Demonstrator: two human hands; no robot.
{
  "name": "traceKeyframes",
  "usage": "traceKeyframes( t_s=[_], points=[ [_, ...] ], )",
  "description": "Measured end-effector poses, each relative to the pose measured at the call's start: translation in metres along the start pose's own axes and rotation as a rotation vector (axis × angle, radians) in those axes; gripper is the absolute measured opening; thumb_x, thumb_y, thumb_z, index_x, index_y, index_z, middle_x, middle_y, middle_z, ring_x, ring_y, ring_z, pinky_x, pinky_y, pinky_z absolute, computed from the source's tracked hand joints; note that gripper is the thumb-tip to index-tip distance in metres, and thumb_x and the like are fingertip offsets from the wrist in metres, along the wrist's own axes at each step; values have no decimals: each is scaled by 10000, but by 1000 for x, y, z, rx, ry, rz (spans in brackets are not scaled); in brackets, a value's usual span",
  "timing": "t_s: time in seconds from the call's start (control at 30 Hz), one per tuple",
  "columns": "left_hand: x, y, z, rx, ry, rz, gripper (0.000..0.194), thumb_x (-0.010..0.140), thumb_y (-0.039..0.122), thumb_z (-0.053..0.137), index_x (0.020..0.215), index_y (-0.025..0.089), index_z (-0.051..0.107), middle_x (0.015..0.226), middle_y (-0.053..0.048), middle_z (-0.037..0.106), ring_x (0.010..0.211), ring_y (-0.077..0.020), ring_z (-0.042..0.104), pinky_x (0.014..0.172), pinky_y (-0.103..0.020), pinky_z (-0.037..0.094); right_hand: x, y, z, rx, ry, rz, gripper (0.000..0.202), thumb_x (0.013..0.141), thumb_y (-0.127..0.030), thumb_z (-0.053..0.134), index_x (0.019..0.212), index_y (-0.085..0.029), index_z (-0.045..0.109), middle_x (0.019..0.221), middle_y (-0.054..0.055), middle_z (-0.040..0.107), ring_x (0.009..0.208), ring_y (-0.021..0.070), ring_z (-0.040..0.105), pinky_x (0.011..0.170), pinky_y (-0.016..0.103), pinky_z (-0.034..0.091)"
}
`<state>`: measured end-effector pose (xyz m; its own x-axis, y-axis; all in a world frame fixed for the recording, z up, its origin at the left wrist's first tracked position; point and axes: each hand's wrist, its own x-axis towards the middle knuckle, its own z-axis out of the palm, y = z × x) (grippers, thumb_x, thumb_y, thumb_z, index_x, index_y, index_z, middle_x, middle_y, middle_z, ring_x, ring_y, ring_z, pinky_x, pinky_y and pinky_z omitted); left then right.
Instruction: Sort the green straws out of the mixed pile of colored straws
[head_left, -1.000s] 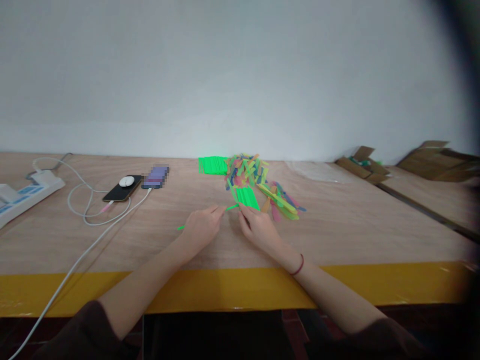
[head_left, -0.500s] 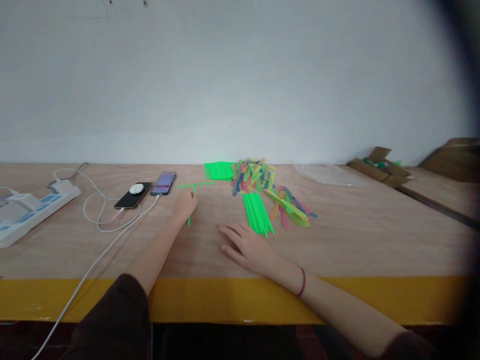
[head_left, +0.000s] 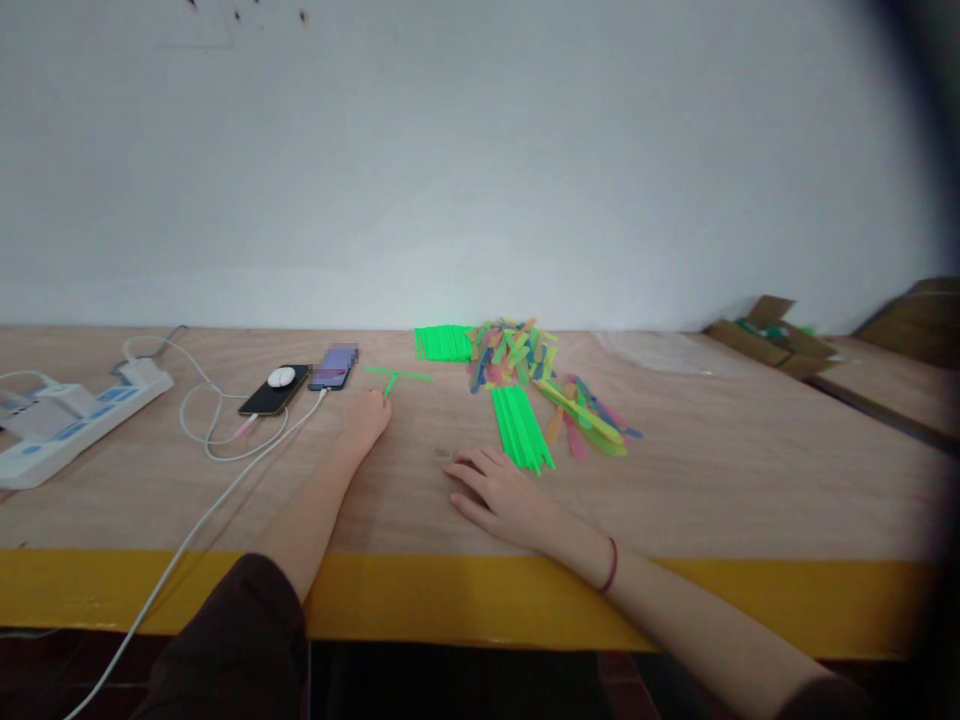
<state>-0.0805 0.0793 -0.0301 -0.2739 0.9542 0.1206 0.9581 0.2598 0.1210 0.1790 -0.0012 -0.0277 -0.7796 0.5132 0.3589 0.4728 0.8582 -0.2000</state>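
1 green T-shaped piece (head_left: pixel 397 375), its stem pinched narrowly in my left hand (head_left: pixel 365 420), near the lit phone (head_left: pixel 335 368). My right hand (head_left: pixel 504 502): fingers loosely spread, palm down, near the bundle of green sticks (head_left: pixel 520 430). Changed: stem's lower end, previously showing below my left hand, now out of sight

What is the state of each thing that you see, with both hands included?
Left hand: closed on green T
Right hand: empty, fingers spread
Near sticks: side by side, ends uneven
Far sticks: side by side
Blades: loose, jumbled
Black phone: plugged in, screen dark
Other phone: plugged in, screen lit
Power strip: plugs in it
Small box: open
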Motion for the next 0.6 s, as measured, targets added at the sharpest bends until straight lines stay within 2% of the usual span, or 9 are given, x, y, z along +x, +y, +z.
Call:
traceKeyframes(
  t_s=[0.2,0.3,0.37,0.47,0.6],
  points=[
    [-2,-1,0,-8,16,-20,395,925,253,357,1125,110,665,1095,-192,680,1033,-278,653,873,-344,497,0,1,-2,10,-21,-9,324,933,-343,517,1203,-191,612,1179,120,600,1095,235,541,955,425,436],
    [-3,0,-1,-12,27,-18,412,936,294,351,1133,107,661,1080,-196,686,1018,-291,657,862,-363,500,1,8,-4,13,2,-11,268,931,-328,514,1129,-197,638,1102,102,628,1040,215,562,917,388,445],
    [-4,0,-1,-13,33,-16,416,938,321,357,1136,114,659,1074,-190,689,1012,-290,658,856,-364,502,1,17,-8,-53,27,61,217,928,-310,505,1014,-183,659,989,93,646,961,214,578,866,372,450],
    [-5,-1,-2,-7,18,-8,394,925,318,385,1138,123,653,1085,-179,689,1011,-280,658,851,-353,500,-1,33,-13,-279,64,255,223,920,-296,490,844,-163,651,855,108,643,870,242,580,808,383,438],
    [-5,-2,-3,5,-1,-14,379,918,301,390,1115,123,660,1085,-182,690,1018,-277,655,858,-347,494,-4,44,-16,-479,20,382,241,917,-285,468,838,-156,656,843,138,654,867,267,585,790,384,419]
  ],
)
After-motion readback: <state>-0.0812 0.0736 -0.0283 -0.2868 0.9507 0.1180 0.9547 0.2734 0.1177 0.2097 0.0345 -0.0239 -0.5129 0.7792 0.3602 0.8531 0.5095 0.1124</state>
